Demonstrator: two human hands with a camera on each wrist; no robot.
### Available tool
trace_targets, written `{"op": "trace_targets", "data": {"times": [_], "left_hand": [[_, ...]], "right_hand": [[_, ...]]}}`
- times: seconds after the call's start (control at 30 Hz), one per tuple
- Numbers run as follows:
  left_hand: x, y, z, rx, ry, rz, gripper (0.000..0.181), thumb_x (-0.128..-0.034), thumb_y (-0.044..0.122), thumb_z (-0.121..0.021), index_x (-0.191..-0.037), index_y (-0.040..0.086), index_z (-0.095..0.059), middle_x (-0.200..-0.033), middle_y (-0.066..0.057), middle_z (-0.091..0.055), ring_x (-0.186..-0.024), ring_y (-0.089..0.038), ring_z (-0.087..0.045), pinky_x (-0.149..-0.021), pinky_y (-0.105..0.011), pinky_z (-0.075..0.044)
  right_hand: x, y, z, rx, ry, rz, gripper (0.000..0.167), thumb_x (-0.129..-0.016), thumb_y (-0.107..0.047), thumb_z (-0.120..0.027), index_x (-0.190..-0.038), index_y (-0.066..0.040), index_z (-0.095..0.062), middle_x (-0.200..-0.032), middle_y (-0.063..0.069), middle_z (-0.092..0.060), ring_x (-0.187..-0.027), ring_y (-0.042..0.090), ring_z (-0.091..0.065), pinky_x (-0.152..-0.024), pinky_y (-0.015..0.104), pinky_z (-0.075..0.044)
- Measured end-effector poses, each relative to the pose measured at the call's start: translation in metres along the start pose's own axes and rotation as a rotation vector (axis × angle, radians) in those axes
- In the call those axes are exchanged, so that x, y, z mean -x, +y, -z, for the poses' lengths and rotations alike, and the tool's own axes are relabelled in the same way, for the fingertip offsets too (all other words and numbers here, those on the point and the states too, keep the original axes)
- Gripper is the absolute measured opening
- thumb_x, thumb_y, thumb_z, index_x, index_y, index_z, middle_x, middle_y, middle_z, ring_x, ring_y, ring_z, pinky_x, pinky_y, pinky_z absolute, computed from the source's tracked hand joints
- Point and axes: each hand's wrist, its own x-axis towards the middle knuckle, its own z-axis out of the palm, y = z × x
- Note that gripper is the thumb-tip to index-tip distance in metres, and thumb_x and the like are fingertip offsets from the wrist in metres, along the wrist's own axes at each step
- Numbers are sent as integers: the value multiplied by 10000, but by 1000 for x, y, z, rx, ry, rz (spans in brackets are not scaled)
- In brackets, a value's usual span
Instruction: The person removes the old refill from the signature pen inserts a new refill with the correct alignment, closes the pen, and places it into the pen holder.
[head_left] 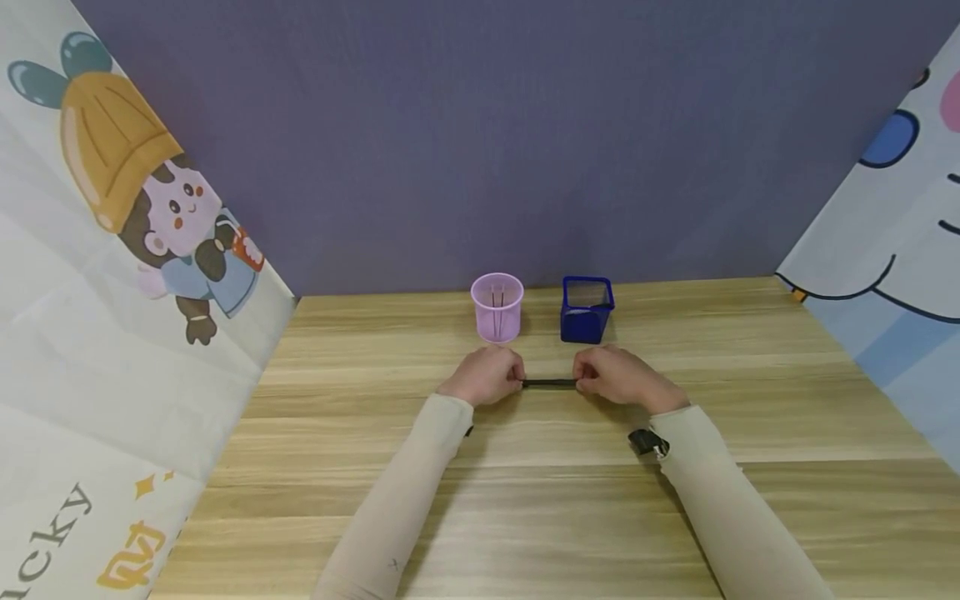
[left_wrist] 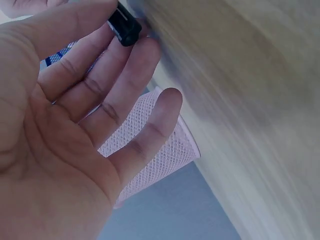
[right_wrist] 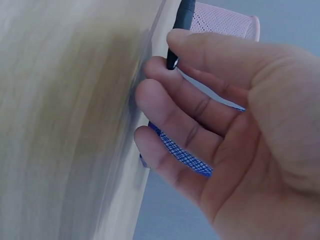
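A black pen (head_left: 550, 383) lies level between both hands, just in front of two mesh holders. The left hand (head_left: 486, 376) pinches its left end between thumb and fingers; in the left wrist view that dark end (left_wrist: 126, 31) pokes out past the thumb, with the little finger held apart. At the other end, the right hand (head_left: 618, 377) pinches the pen, and the right wrist view shows its tapered tip (right_wrist: 172, 60) between thumb and index finger. The remaining right fingers are loosely bent.
Behind the left hand stands a round pink mesh cup (head_left: 497, 321) with thin upright lines visible in it. A square blue mesh holder (head_left: 583, 325) with something dark inside stands behind the right hand. A grey-purple panel (head_left: 480, 150) rises at the wooden table's (head_left: 540, 517) back edge.
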Motion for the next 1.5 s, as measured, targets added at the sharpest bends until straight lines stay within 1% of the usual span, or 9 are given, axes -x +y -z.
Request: {"op": "trace_targets", "data": {"times": [0.2,0.37,0.47,0.63,0.73,0.93,1.13,1.33,1.5], "left_hand": [[3,-2,4,55,22,10,85,-935,138,-734,-1008,151,-775,-988,22,-773,-919,-150,-704,-891,-339,-580],[2,-6,6,71,48,-8,90,-948,157,-732,-1017,151,-790,-983,21,-783,-887,-117,-705,-870,-308,-580],[2,-7,6,70,58,-19,83,-951,196,-737,-1000,170,-799,-949,43,-777,-836,-89,-674,-831,-298,-568],[2,-8,7,78,70,-30,92,-953,234,-738,-993,185,-804,-874,70,-747,-763,-69,-611,-762,-286,-533],[2,-7,8,82,84,-29,99,-956,234,-735,-998,176,-803,-860,69,-737,-752,-70,-601,-744,-279,-526],[3,-5,11,77,125,-22,133,-969,246,-716,-1011,150,-797,-937,35,-773,-817,-97,-668,-804,-306,-575],[4,-6,14,64,162,-22,148,-967,261,-714,-1017,145,-791,-989,20,-780,-898,-126,-714,-869,-323,-593],[4,-7,16,38,195,-31,139,-960,274,-722,-1002,164,-797,-978,27,-773,-907,-132,-715,-873,-347,-592],[3,-8,16,27,205,-32,136,-963,284,-717,-1000,182,-798,-976,46,-777,-910,-122,-715,-869,-357,-593]], "right_hand": [[0,-5,4,9,16,-18,29,-944,-123,-712,-947,-101,-693,-759,-50,-624,-685,101,-521,-660,299,-444],[-1,-9,5,35,37,-20,44,-947,-125,-713,-980,-102,-732,-816,-46,-682,-733,92,-580,-704,342,-500],[-1,-11,5,34,52,-14,53,-948,-114,-712,-983,-103,-751,-836,-35,-702,-750,99,-600,-723,368,-517],[0,-14,5,46,82,-1,75,-953,-105,-708,-999,-85,-763,-891,1,-734,-805,154,-651,-765,423,-545],[1,-15,6,62,102,5,96,-956,-107,-706,-1024,-70,-764,-943,35,-744,-853,199,-678,-792,455,-557],[1,-17,8,88,144,-13,113,-953,-128,-717,-1043,-78,-765,-973,55,-739,-863,213,-686,-793,462,-562],[1,-20,10,111,180,-41,102,-950,-150,-730,-1026,-95,-768,-954,42,-739,-835,205,-684,-774,460,-568],[1,-23,11,150,222,-51,86,-951,-174,-733,-1002,-113,-765,-932,24,-730,-804,198,-685,-731,456,-569],[1,-24,10,182,266,-51,72,-942,-190,-745,-980,-132,-765,-915,4,-722,-806,220,-700,-702,471,-574]]}}
